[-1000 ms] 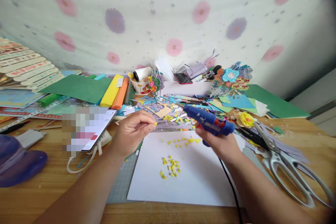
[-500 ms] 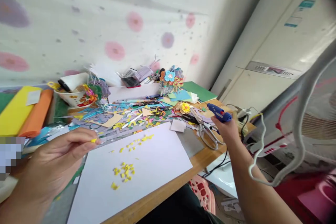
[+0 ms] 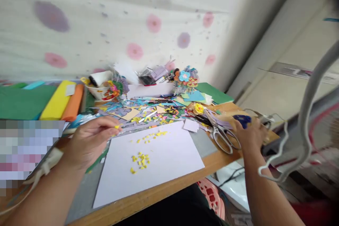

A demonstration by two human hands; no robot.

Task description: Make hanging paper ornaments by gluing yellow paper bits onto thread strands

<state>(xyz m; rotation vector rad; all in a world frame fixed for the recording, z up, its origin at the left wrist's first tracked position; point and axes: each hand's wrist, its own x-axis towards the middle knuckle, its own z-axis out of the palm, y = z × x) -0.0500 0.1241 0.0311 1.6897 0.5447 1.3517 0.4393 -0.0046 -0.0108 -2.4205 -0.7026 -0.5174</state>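
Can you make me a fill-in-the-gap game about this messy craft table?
1. The left hand pinches a tiny ____ paper scrap.
2. The right hand rests on a ____ glue gun at the table's right end.
3. The little yellow bits lie on a big ____ sheet of paper.
4. The scissors lie just ____ of the right hand.

Missing words: yellow; blue; white; left
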